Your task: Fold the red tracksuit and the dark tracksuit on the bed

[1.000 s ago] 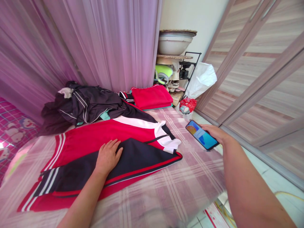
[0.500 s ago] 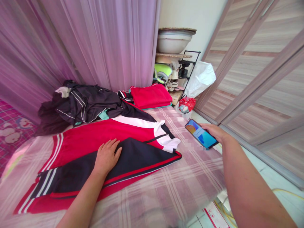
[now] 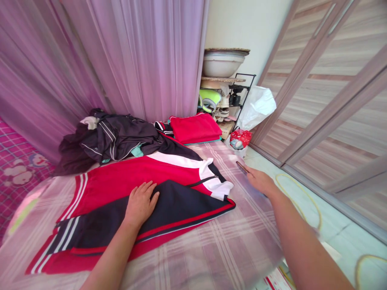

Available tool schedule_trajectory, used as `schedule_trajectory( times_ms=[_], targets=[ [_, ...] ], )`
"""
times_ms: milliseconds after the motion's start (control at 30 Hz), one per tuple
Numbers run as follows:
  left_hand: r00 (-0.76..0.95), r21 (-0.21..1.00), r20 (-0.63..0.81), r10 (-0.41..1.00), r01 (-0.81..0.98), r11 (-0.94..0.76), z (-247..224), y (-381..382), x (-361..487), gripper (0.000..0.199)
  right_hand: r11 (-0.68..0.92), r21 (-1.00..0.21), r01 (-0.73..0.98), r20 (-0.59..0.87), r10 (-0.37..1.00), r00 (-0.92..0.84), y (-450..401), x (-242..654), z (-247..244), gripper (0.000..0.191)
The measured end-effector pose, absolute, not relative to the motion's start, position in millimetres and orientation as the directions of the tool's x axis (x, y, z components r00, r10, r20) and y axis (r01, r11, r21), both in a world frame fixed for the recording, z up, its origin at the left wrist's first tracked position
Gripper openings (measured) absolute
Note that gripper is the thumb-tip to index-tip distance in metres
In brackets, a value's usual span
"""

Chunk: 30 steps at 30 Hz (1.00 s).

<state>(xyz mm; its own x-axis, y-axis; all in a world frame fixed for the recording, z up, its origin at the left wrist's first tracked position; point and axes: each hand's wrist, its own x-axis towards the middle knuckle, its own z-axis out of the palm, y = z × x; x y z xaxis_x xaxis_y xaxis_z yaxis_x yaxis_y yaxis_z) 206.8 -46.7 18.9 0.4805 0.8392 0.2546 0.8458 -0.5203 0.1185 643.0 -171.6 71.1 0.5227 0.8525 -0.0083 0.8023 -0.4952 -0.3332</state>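
Note:
A red, navy and white track jacket [image 3: 178, 205] lies on the plaid bed sheet, one navy sleeve folded across its front and its white collar to the right. Flat on that sleeve rests my left hand [image 3: 141, 201], fingers stretched out. Over the right edge of the bed, my right hand [image 3: 256, 180] grips a smartphone [image 3: 241, 167]. The phone is tilted nearly edge-on, so its screen is hidden from view.
A heap of dark clothes [image 3: 121, 135] lies behind the jacket, with a folded red garment [image 3: 196, 128] beside it. A shoe rack [image 3: 246, 96] with a basin [image 3: 223, 64] stands beyond. Wooden wardrobe doors [image 3: 326, 117] line the right; a yellow cable [image 3: 314, 201] crosses the floor.
My right hand has turned the phone from screen-up to nearly edge-on and moved it slightly left. My left hand stays on the sleeve. The whole view has shifted a little.

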Motion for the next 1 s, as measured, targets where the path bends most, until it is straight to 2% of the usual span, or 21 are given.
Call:
schedule_trajectory(
  times_ms=[67,133,233,333,467,600,767,900,1000],
  targets=[
    [0.474,0.131,0.266,0.839,0.845,-0.519,19,-47,207,0.044,-0.497,-0.132,0.858,0.048,0.861,0.507,-172,623,62,0.051],
    [0.472,0.135,0.266,0.841,0.845,-0.517,19,-48,206,0.043,-0.452,0.001,0.892,0.111,0.886,0.450,-173,607,52,0.049],
    [0.475,0.135,0.258,0.841,0.845,-0.518,20,-49,206,0.043,-0.405,0.106,0.908,0.191,0.905,0.381,-175,595,38,0.045],
    [0.476,0.138,0.257,0.841,0.844,-0.519,20,-51,207,0.043,-0.413,0.143,0.900,0.228,0.898,0.376,-177,597,27,0.043],
    [0.472,0.136,0.240,0.849,0.849,-0.510,21,-53,208,0.044,-0.426,0.119,0.897,0.286,0.880,0.379,-177,604,16,0.042],
    [0.466,0.149,0.251,0.848,0.848,-0.509,20,-53,208,0.043,-0.440,0.037,0.897,0.299,0.862,0.410,-172,606,14,0.043],
    [0.463,0.159,0.246,0.851,0.847,-0.507,19,-52,208,0.042,-0.377,-0.082,0.923,0.294,0.876,0.384,-141,593,43,0.044],
    [0.462,0.170,0.261,0.848,0.842,-0.511,19,-51,207,0.041,-0.355,-0.159,0.921,0.248,0.889,0.385,-93,567,76,0.042],
    [0.461,0.173,0.264,0.847,0.841,-0.512,18,-51,207,0.042,-0.348,-0.134,0.928,0.148,0.919,0.366,-58,551,88,0.044]
  ],
)
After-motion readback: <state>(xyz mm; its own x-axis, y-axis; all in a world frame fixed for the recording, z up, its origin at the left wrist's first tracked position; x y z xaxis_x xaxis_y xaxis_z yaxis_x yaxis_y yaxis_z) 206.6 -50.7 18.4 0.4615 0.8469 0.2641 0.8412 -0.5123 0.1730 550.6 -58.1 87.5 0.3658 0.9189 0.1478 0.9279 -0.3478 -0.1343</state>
